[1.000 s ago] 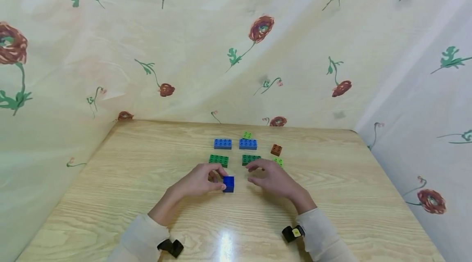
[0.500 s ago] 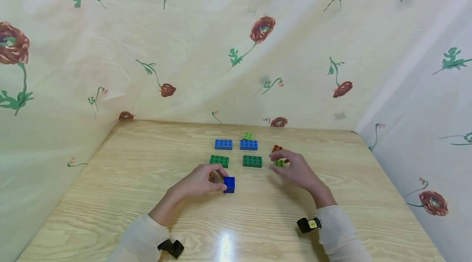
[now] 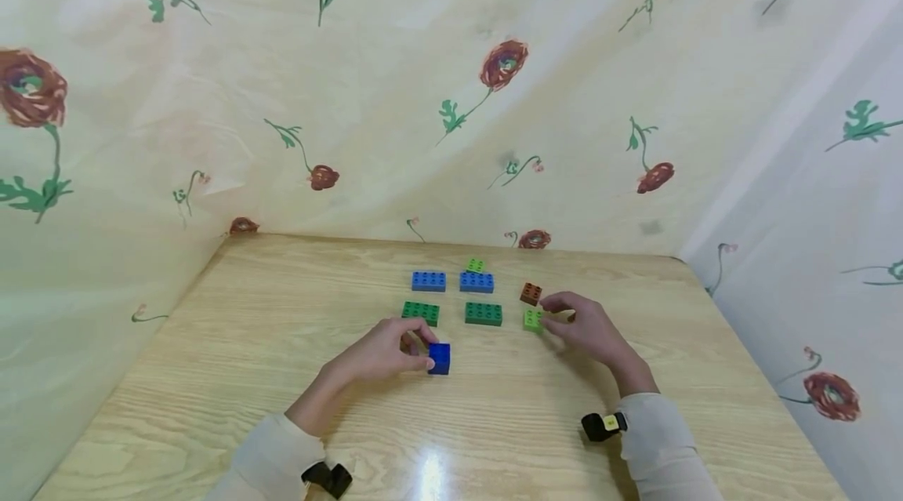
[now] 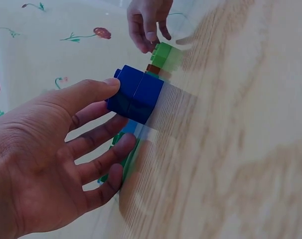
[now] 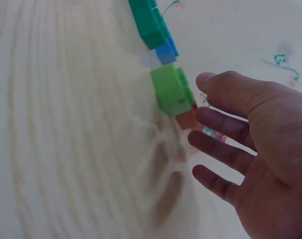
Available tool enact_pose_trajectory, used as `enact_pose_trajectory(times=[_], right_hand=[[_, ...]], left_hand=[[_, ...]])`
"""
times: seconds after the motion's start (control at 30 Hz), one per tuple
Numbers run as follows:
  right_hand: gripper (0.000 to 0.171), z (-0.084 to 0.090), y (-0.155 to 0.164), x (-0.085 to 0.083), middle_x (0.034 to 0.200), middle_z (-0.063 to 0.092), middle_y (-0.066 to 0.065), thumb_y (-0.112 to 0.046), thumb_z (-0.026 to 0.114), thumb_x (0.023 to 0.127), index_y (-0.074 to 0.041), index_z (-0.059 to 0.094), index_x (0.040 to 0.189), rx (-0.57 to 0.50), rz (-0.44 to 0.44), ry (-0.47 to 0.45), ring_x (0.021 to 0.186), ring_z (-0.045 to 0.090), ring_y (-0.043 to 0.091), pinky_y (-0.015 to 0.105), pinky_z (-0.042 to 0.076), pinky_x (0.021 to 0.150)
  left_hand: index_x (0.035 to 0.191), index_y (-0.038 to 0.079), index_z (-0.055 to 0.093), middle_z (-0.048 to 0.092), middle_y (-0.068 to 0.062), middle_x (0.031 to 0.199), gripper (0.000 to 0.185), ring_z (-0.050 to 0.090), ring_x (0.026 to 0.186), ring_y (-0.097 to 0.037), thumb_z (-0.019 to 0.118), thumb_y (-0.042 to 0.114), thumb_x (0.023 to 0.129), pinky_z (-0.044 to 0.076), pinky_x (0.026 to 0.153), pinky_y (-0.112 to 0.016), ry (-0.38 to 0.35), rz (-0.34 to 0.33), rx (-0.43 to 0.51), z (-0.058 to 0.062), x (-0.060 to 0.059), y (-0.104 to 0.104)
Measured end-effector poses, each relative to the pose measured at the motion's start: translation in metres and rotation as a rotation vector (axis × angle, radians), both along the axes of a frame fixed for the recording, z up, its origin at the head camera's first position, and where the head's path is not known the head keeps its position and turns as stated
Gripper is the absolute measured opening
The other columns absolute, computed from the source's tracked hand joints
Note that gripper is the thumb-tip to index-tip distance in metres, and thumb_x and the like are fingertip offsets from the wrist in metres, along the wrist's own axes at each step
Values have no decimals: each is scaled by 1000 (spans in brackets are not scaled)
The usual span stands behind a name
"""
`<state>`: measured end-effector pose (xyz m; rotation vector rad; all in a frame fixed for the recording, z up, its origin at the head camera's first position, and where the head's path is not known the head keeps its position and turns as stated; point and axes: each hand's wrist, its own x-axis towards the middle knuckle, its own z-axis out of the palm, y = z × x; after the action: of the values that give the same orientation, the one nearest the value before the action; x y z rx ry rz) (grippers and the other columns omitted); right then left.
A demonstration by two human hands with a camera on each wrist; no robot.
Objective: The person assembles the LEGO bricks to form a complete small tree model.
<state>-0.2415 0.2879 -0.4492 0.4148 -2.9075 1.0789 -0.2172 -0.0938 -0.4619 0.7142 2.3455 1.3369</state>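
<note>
My left hand holds a dark blue brick on the wooden table, thumb on its near side and fingers on the far side. In the left wrist view the thumb lies against this blue brick. My right hand reaches a small light green brick with its fingertips at the brick's right side. In the right wrist view the right hand is spread, its thumb tip just beside the light green brick, not closed around it.
A brown brick lies just behind the light green one. Two dark green bricks and two blue bricks lie in rows behind my hands, with another light green brick farthest back. Flowered cloth walls the table.
My right hand has moved from beside the dark blue brick out to the right, to the small light green brick. The left hand has kept still on the dark blue brick.
</note>
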Motion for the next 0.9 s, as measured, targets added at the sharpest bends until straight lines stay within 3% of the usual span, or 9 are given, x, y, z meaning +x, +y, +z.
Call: enact_pose_trajectory(times=[0.27, 0.43, 0.67, 0.9], right_hand=[[34, -11, 6, -4, 124, 72, 13, -17, 74, 94, -7, 69, 126, 17, -14, -62, 112, 66, 30, 43, 55, 91], [34, -15, 6, -6, 123, 73, 10, -20, 75, 93, -10, 70, 125, 31, -19, -85, 112, 65, 28, 43, 53, 92], [34, -17, 3, -6, 123, 72, 12, -19, 75, 94, -8, 70, 125, 33, -11, -74, 114, 65, 30, 48, 54, 94], [34, -16, 2, -3, 120, 72, 12, -21, 76, 94, -7, 70, 124, 27, -27, -42, 111, 66, 29, 45, 55, 91]], left_hand=[[112, 19, 68, 69, 2, 112, 23, 64, 94, -16, 79, 23, 93, 55, 78, -28, 4, -2, -2, -2, -1, -1], [112, 20, 68, 69, 2, 110, 23, 63, 94, -15, 79, 24, 92, 55, 79, -28, -1, 9, -11, -2, -1, 0], [112, 18, 69, 69, -1, 111, 24, 63, 93, -14, 80, 24, 92, 54, 77, -26, -10, 9, -4, -3, -1, 0], [112, 17, 69, 68, -2, 112, 26, 63, 92, -14, 81, 25, 90, 54, 76, -26, -13, 10, 7, -3, -3, 0]])
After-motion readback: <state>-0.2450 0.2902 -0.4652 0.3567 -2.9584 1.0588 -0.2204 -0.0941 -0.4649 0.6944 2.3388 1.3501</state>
